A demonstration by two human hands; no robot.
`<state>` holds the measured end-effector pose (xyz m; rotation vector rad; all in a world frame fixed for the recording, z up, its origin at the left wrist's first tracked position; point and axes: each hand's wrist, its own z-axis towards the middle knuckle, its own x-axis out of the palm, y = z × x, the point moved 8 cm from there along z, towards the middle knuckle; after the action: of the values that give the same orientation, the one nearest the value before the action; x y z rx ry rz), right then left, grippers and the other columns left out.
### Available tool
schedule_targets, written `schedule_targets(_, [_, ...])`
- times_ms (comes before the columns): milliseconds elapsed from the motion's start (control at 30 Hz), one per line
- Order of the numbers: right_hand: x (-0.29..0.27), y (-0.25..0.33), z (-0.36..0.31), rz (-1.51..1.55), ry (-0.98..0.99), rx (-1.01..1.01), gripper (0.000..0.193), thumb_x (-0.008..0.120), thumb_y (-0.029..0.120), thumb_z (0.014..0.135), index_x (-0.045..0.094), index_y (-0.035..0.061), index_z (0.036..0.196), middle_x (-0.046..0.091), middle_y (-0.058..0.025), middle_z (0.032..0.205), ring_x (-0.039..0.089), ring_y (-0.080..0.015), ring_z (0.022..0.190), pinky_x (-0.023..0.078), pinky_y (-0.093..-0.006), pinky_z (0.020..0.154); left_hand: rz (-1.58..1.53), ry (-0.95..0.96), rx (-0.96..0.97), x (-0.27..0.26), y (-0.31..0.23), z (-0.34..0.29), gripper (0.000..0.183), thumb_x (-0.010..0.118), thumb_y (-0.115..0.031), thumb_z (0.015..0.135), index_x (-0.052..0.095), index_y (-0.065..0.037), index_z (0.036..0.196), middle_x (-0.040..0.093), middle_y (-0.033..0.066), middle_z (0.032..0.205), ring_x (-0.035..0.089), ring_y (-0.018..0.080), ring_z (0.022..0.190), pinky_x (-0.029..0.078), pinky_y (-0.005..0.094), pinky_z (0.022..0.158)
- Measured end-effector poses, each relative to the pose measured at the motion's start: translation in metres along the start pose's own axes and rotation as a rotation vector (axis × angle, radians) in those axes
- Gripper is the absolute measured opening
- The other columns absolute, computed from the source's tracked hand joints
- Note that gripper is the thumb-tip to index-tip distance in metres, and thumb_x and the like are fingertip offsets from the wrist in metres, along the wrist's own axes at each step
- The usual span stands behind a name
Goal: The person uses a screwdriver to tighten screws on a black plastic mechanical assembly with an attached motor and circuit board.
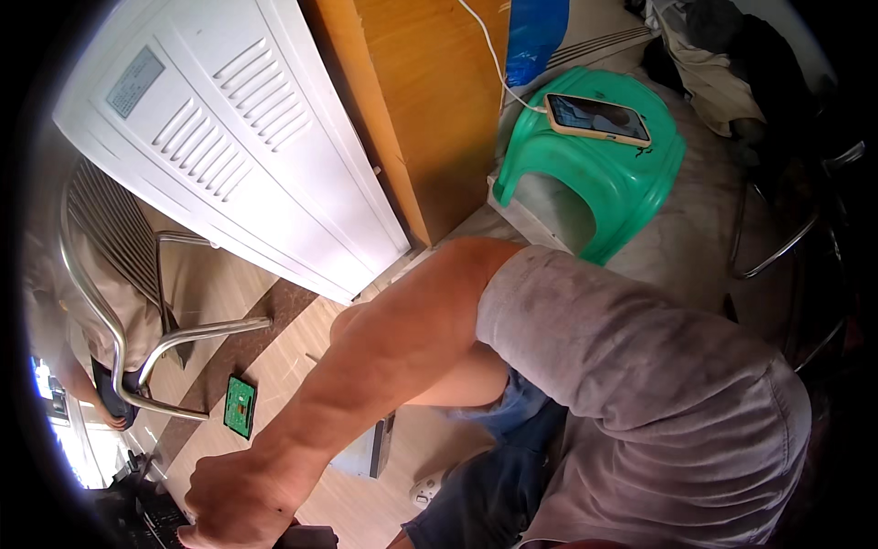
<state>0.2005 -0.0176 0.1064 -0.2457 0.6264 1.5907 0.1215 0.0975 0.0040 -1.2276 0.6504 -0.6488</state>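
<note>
The tiled floor [285, 364] carries a green circuit board [240, 407] at 8 o'clock, a grey metal box [370, 450] at 7 o'clock and a green stool [640, 183] at 2 o'clock.

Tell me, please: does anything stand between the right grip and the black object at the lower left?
Nothing visible stands between the right grip and the black object; they overlap in view, though contact is unclear. The green circuit board lies aside, not between them.
</note>
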Motion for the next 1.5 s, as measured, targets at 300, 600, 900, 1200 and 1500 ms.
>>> schedule_targets(300, [-0.036, 0.012, -0.009, 0.129, 0.181, 0.106, 0.029, 0.057, 0.026, 0.087, 0.056, 0.0016, 0.102, 0.066, -0.0174, 0.068, 0.067, -0.0432, 0.072, 0.054, -0.0520, 0.066, 0.050, -0.032, 0.007, 0.000, -0.003, -0.002, 0.041, 0.052, -0.038, 0.098, 0.064, -0.001, 0.112, 0.065, 0.0110, 0.098, 0.061, 0.0201, 0.087, 0.050, 0.0332, 0.079])
schedule_targets(600, [-0.022, 0.022, 0.012, 0.288, 0.228, 0.028, 0.038, 0.063, 0.028, 0.084, 0.050, 0.0006, 0.107, 0.063, -0.0140, 0.062, 0.067, -0.0385, 0.069, 0.053, -0.0494, 0.060, 0.064, -0.118, -0.003, -0.037, -0.012, -0.016, 0.035, 0.048, -0.037, 0.101, 0.065, -0.006, 0.107, 0.063, 0.0055, 0.091, 0.059, 0.0144, 0.080, 0.049, 0.0297, 0.074])
schedule_targets(900, [-0.055, 0.034, 0.026, 0.238, 0.001, -0.008, 0.042, 0.064, 0.000, 0.088, 0.058, 0.0041, 0.130, 0.066, -0.0063, 0.067, 0.064, -0.0115, 0.055, 0.047, -0.0262, 0.048, -0.435, 0.028, -0.159, -0.012, -0.049, -0.011, 0.048, 0.060, -0.014, 0.095, 0.051, 0.003, 0.139, 0.070, 0.0110, 0.101, 0.066, 0.0156, 0.083, 0.054, 0.0273, 0.073])
schedule_targets(1200, [-0.048, 0.034, 0.012, 0.281, 0.096, 0.044, 0.036, 0.061, 0.001, 0.090, 0.059, -0.0008, 0.126, 0.057, -0.0047, 0.063, 0.054, -0.0092, 0.053, 0.044, -0.0242, 0.053, -0.462, 0.039, -0.200, -0.014, -0.037, -0.021, 0.048, 0.060, -0.012, 0.096, 0.050, 0.003, 0.141, 0.069, 0.0109, 0.103, 0.068, 0.0171, 0.090, 0.055, 0.0287, 0.074])
schedule_targets(1500, [-0.052, 0.036, 0.019, 0.263, 0.093, 0.010, 0.037, 0.059, -0.002, 0.089, 0.058, -0.0058, 0.126, 0.056, -0.0007, 0.062, 0.050, -0.0046, 0.055, 0.039, -0.0203, 0.054, -0.490, 0.063, -0.211, -0.009, -0.037, -0.018, 0.050, 0.060, -0.009, 0.096, 0.047, 0.006, 0.142, 0.068, 0.0121, 0.106, 0.069, 0.0173, 0.091, 0.057, 0.0306, 0.078])
